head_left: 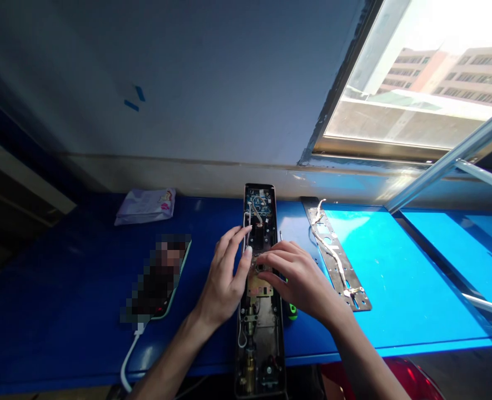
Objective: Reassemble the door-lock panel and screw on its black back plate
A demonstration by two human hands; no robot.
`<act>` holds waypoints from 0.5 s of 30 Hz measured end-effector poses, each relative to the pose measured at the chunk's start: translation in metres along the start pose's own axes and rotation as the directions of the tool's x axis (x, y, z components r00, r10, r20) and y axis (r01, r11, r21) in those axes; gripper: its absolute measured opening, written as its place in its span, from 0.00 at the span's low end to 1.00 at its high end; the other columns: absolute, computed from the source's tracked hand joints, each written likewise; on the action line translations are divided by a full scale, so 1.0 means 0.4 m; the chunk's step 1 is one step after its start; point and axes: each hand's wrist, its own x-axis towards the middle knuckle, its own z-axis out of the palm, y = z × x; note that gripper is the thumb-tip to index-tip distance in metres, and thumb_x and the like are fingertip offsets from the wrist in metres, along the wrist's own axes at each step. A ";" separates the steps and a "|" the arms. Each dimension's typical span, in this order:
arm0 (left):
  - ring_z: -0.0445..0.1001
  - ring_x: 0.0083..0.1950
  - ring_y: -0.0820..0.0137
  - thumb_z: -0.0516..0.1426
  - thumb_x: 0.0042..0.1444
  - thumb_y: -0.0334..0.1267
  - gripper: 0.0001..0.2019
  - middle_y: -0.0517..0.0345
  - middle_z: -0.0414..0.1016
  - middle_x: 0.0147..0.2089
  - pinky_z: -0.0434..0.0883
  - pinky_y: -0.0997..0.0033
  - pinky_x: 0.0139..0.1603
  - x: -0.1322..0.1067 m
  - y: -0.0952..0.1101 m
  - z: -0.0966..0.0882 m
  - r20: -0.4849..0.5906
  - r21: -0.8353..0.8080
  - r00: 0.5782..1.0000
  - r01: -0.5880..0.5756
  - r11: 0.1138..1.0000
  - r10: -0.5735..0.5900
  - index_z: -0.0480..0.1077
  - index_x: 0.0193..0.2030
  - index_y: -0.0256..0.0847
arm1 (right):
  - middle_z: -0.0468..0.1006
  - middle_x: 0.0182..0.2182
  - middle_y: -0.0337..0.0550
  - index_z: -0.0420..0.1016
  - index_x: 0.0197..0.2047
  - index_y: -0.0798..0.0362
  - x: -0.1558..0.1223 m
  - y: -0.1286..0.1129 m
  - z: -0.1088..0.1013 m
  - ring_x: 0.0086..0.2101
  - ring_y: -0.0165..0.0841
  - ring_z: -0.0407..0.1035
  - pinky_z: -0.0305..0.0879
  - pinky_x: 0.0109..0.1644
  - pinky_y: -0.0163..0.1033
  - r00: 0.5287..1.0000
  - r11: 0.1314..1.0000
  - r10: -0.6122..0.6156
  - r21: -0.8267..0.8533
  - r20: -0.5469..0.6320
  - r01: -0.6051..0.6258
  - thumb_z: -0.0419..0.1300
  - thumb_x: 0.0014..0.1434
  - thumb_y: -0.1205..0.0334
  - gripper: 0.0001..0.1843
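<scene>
A long black door-lock body [261,328] lies opened on the blue table [396,289], its circuit board and metal parts showing. My left hand [224,278] rests on the lock's left edge, fingers stretched and apart, fingertips touching a white wire along the rim. My right hand [298,275] lies over the middle of the lock, fingers curled down onto a small metal part near its centre. Whether those fingers pinch anything is hidden. A green-tipped tool [292,311] sits partly under my right hand.
A perforated metal plate [337,258] with a white cable lies right of the lock. A phone [160,278] on a white charging cable lies to the left. A pale tissue packet [145,205] sits at the back left. An open window frame [450,161] juts over the table's right side.
</scene>
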 end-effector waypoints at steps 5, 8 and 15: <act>0.63 0.73 0.53 0.51 0.74 0.38 0.17 0.45 0.66 0.70 0.67 0.41 0.74 0.038 0.038 0.001 -0.091 0.182 0.981 -0.153 0.971 0.171 0.72 0.64 0.45 | 0.86 0.49 0.46 0.77 0.54 0.48 -0.015 0.000 -0.011 0.48 0.39 0.77 0.76 0.53 0.47 0.997 0.994 0.019 0.113 -0.072 -0.011 0.66 0.69 0.60 0.11; 0.62 0.73 0.50 0.54 0.71 0.34 0.13 0.45 0.68 0.68 0.67 0.38 0.73 0.070 0.069 0.010 -0.060 0.219 0.956 -0.269 0.938 0.288 0.76 0.57 0.43 | 0.87 0.46 0.43 0.79 0.51 0.46 -0.044 0.024 -0.050 0.46 0.37 0.79 0.77 0.51 0.44 0.975 0.977 0.162 0.166 -0.154 -0.136 0.64 0.69 0.59 0.08; 0.67 0.70 0.49 0.56 0.70 0.33 0.11 0.43 0.75 0.62 0.74 0.41 0.67 0.145 0.140 0.073 0.273 0.132 0.862 -0.474 0.871 0.428 0.80 0.50 0.40 | 0.85 0.34 0.45 0.80 0.46 0.50 -0.166 0.213 -0.116 0.32 0.36 0.78 0.77 0.40 0.45 0.777 0.809 0.567 0.006 -0.273 -0.588 0.60 0.72 0.56 0.10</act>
